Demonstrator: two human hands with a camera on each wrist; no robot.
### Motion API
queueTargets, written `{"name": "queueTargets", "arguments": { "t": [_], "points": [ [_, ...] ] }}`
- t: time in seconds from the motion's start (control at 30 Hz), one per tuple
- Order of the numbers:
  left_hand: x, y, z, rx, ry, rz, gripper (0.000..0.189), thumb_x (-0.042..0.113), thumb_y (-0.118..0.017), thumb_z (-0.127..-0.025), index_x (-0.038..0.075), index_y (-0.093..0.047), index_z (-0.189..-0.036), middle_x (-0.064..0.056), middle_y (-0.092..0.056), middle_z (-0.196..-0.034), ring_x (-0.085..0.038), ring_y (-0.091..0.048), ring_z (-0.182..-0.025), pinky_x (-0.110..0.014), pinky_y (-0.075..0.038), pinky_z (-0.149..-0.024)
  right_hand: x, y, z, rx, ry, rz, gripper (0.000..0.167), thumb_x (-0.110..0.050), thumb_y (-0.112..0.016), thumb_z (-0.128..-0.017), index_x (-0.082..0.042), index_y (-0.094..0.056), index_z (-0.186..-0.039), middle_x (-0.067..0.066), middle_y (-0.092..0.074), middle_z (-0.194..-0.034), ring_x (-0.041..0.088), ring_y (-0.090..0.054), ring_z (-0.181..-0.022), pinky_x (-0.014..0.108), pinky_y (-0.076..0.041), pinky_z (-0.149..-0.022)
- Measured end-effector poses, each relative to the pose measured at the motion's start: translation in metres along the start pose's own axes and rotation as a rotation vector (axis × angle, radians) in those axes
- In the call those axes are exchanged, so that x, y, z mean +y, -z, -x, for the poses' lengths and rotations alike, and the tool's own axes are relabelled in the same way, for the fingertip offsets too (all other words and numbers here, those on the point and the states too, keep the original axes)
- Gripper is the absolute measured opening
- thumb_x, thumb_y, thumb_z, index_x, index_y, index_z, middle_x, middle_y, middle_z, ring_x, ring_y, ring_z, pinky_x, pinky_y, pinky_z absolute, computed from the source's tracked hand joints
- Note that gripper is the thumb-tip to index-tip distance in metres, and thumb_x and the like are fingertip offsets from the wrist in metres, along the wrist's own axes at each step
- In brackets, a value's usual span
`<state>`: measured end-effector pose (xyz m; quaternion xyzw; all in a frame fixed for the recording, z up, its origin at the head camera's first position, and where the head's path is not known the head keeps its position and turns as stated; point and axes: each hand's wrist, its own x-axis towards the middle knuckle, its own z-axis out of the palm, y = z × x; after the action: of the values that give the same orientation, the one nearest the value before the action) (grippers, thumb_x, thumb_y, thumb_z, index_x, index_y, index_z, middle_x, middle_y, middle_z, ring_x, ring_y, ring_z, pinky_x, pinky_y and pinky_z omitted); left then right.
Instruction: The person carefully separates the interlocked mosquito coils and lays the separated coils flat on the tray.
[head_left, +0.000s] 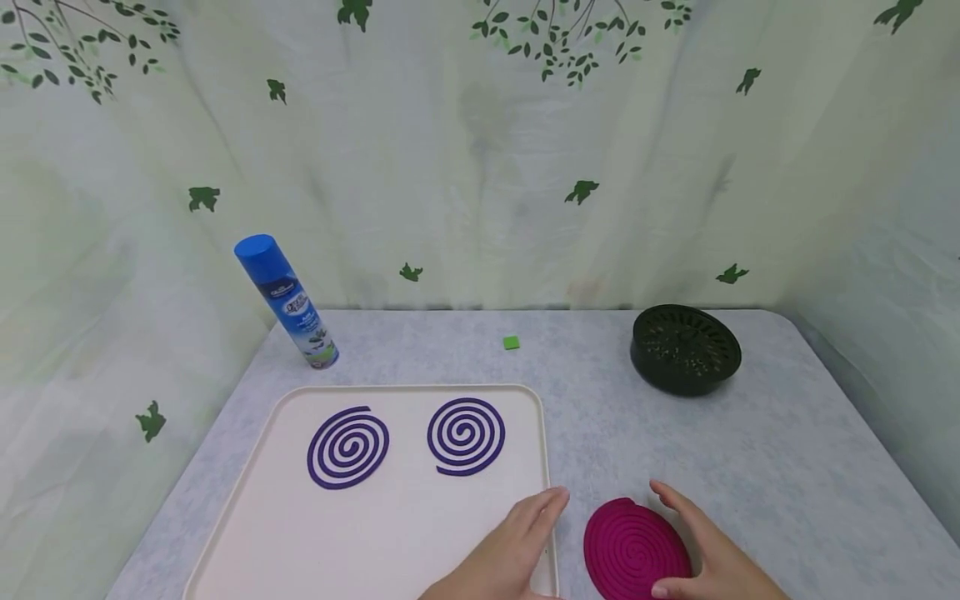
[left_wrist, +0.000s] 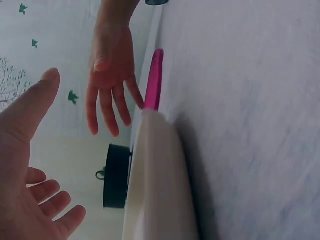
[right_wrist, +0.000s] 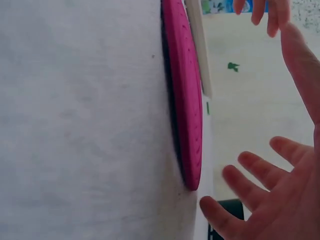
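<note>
Seeing two purple coils in the tray; can't make out the tin's insides. Tray's near edge is cut off, same with the pink coil, which is on the table between the hands. Left hand and right hand are both relaxed, fingers loose, grip released. Right's just beside the pink coil; can't tell if its thumb touches.
</note>
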<state>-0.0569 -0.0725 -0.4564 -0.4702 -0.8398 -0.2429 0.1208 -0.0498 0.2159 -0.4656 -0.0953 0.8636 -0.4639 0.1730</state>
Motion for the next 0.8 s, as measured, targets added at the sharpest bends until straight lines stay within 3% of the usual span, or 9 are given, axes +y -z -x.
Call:
{"name": "queueTargets", "arguments": {
  "t": [0.07, 0.13, 0.23, 0.3, 0.37, 0.47, 0.63, 0.8],
  "points": [
    [0.005, -0.008, -0.003, -0.058, 0.008, -0.009, 0.092, 0.028, -0.073, -0.071, -0.008, -0.02, -0.137, -0.019, -0.031, -0.134, -0.027, -0.033, -0.123, -0.03, -0.027, -0.103, 0.005, 0.001, 0.001, -0.057, -0.062, -0.085, 0.097, -0.026, -0.079, -0.068, -0.008, -0.016, -0.14, 0.022, -0.026, -0.138, 0.044, -0.024, -0.123, 0.055, -0.042, -0.084],
    [0.009, -0.014, -0.007, -0.117, 0.036, -0.011, 0.086, 0.027, -0.069, -0.075, -0.007, -0.019, -0.137, -0.019, -0.03, -0.134, -0.026, -0.032, -0.123, -0.029, -0.027, -0.102, 0.012, 0.002, 0.0, -0.109, -0.038, -0.129, 0.096, -0.022, -0.077, -0.069, -0.003, -0.015, -0.14, 0.025, -0.027, -0.137, 0.04, -0.028, -0.123, 0.048, -0.044, -0.086],
    [0.014, -0.022, -0.011, -0.179, 0.081, -0.015, 0.082, 0.031, -0.065, -0.08, -0.006, -0.02, -0.137, -0.017, -0.03, -0.133, -0.025, -0.032, -0.122, -0.028, -0.03, -0.101, 0.025, 0.004, -0.001, -0.14, 0.187, -0.071, 0.095, -0.021, -0.078, -0.068, 0.008, -0.018, -0.136, 0.026, -0.035, -0.131, 0.025, -0.037, -0.121, 0.036, -0.046, -0.085],
    [0.016, -0.027, -0.013, -0.216, 0.114, -0.016, 0.089, 0.048, -0.063, -0.078, -0.005, -0.022, -0.136, -0.016, -0.031, -0.132, -0.024, -0.032, -0.122, -0.027, -0.031, -0.1, 0.034, 0.004, 0.001, -0.082, 0.379, 0.075, 0.097, -0.027, -0.08, -0.065, 0.01, -0.022, -0.134, 0.017, -0.041, -0.131, 0.01, -0.039, -0.118, 0.03, -0.046, -0.083],
    [0.017, -0.033, -0.016, -0.238, 0.14, -0.012, 0.088, 0.05, -0.062, -0.078, -0.005, -0.025, -0.135, -0.015, -0.033, -0.129, -0.023, -0.033, -0.12, -0.027, -0.032, -0.099, 0.04, 0.002, 0.002, 0.014, 0.522, 0.205, 0.1, -0.034, -0.082, -0.061, 0.01, -0.027, -0.133, 0.011, -0.044, -0.129, 0.002, -0.039, -0.115, 0.029, -0.046, -0.081],
    [0.02, -0.043, -0.018, -0.245, 0.178, -0.029, 0.073, 0.039, -0.06, -0.084, -0.007, -0.031, -0.132, -0.016, -0.036, -0.125, -0.022, -0.035, -0.116, -0.026, -0.034, -0.097, 0.045, -0.001, 0.005, 0.118, 0.571, 0.328, 0.101, -0.042, -0.081, -0.058, 0.005, -0.033, -0.133, 0.001, -0.045, -0.128, -0.001, -0.037, -0.114, 0.031, -0.046, -0.076],
    [0.026, -0.054, -0.022, -0.22, 0.24, -0.096, 0.052, 0.016, -0.058, -0.086, -0.01, -0.039, -0.127, -0.017, -0.04, -0.118, -0.022, -0.038, -0.11, -0.024, -0.039, -0.092, 0.048, -0.004, 0.004, 0.184, 0.608, 0.403, 0.098, -0.044, -0.08, -0.057, 0.005, -0.037, -0.131, 0.0, -0.046, -0.128, 0.002, -0.039, -0.112, 0.034, -0.045, -0.072],
    [0.028, -0.057, -0.027, -0.19, 0.251, -0.177, 0.071, 0.034, -0.072, -0.074, -0.013, -0.046, -0.121, -0.017, -0.041, -0.111, -0.021, -0.038, -0.101, -0.018, -0.042, -0.082, 0.049, -0.006, 0.0, 0.216, 0.64, 0.437, 0.097, -0.047, -0.08, -0.057, 0.005, -0.039, -0.128, -0.006, -0.044, -0.129, 0.0, -0.038, -0.113, 0.035, -0.045, -0.071]
  ]
}}
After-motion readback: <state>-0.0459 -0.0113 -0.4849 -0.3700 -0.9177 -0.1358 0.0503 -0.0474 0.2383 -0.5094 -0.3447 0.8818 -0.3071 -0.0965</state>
